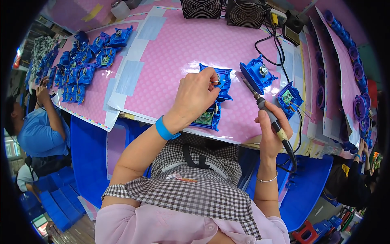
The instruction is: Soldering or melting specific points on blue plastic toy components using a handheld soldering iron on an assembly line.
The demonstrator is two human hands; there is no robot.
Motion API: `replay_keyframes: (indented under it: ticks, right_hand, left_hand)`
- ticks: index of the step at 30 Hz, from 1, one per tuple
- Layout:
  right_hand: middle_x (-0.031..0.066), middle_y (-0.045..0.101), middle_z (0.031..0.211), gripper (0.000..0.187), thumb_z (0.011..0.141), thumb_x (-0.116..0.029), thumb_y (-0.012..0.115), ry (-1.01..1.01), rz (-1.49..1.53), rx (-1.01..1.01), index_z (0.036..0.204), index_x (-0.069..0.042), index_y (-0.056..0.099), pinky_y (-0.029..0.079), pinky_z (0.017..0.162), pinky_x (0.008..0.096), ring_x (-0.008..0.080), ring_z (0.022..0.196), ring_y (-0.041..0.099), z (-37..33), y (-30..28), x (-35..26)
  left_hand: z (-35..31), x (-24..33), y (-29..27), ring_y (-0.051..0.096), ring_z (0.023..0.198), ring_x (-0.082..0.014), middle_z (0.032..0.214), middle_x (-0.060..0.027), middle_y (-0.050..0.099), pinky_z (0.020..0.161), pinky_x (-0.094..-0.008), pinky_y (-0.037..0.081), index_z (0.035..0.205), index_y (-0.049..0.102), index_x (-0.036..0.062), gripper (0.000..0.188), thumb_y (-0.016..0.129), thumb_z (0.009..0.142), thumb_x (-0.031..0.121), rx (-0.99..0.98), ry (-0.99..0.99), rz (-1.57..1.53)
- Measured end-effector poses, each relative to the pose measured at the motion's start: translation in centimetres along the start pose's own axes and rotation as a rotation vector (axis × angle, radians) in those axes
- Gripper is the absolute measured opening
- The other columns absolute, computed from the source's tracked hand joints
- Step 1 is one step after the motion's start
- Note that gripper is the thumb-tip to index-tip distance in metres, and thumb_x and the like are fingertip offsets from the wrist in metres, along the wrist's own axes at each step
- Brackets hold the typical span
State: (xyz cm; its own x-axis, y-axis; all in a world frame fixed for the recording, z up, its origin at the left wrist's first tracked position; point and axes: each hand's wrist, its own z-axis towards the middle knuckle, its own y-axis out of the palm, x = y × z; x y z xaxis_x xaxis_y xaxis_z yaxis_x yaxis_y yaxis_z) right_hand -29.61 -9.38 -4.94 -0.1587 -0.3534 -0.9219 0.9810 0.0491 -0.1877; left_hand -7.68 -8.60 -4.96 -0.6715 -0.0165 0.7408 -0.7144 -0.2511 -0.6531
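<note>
My left hand is closed in a pinch over an open blue plastic housing half, with a thin pale wire at its fingertips. Just below lies another blue housing half with a green circuit board, partly covered by my wrist. In my right hand is a soldering iron, its tip pointing up and left, apart from the housing under my left hand. Farther right sit a blue housing half with a round metal speaker and one with a green board and loose wires.
Two black fans stand at the back, beside a black cable. Many blue housings crowd the left table. Sheet-covered racks with blue ring-shaped parts rise on the right. A co-worker in a blue shirt sits far left.
</note>
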Motion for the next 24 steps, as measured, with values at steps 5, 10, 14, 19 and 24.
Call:
replay_keyframes:
  ticks: [5, 10, 14, 19, 24]
  right_hand:
    - [0.0099, 0.069, 0.085, 0.023, 0.076, 0.002, 0.073, 0.008, -0.006, 0.014, 0.098, 0.001, 0.070, 0.047, 0.065, 0.0227, 0.0126, 0.073, 0.063, -0.2, 0.4, 0.3]
    - [0.0103, 0.067, 0.086, 0.022, 0.081, 0.001, 0.070, 0.000, -0.021, 0.006, 0.103, 0.003, 0.067, 0.050, 0.063, 0.0239, 0.0132, 0.070, 0.063, -0.3, 0.0, 0.0]
    - [0.0125, 0.067, 0.089, 0.024, 0.086, -0.002, 0.066, 0.039, 0.062, 0.009, 0.108, 0.005, 0.064, 0.052, 0.062, 0.0250, 0.0146, 0.067, 0.063, -0.5, -0.4, -0.8]
    - [0.0090, 0.065, 0.084, 0.021, 0.083, 0.002, 0.067, 0.037, 0.133, 0.034, 0.103, 0.004, 0.066, 0.050, 0.058, 0.0221, 0.0124, 0.065, 0.063, -0.2, 0.5, -1.0]
    - [0.0117, 0.066, 0.089, 0.023, 0.085, -0.002, 0.067, 0.085, 0.086, -0.048, 0.107, 0.004, 0.065, 0.050, 0.063, 0.0253, 0.0151, 0.068, 0.064, -0.4, 0.8, -1.1]
  left_hand:
    - [0.0, 0.1, -0.1, 0.068, 0.068, -0.0288, 0.069, -0.0124, 0.066, 0.062, -0.0398, 0.052, 0.083, 0.059, 0.0039, 0.013, 0.068, 0.074, 0.007, -0.002, -0.004, -0.003]
    - [-0.1, 0.2, -0.7, 0.067, 0.068, -0.0298, 0.073, -0.0135, 0.067, 0.063, -0.0387, 0.053, 0.081, 0.060, 0.0027, 0.011, 0.067, 0.074, 0.007, 0.004, -0.023, -0.019]
    - [-1.6, -0.9, -3.4, 0.065, 0.070, -0.0176, 0.076, -0.0073, 0.068, 0.065, -0.0293, 0.050, 0.088, 0.065, -0.0002, 0.012, 0.068, 0.079, 0.006, 0.175, 0.014, -0.175]
    - [-3.3, -1.6, -5.1, 0.052, 0.064, -0.0028, 0.069, 0.0032, 0.060, 0.057, -0.0194, 0.041, 0.090, 0.067, -0.0021, 0.012, 0.070, 0.083, 0.007, 0.086, -0.348, -0.335]
    - [-2.0, -1.2, -3.0, 0.047, 0.055, -0.0016, 0.059, 0.0034, 0.054, 0.049, -0.0206, 0.036, 0.083, 0.068, -0.0015, 0.014, 0.073, 0.081, 0.011, 0.109, -0.248, -0.122]
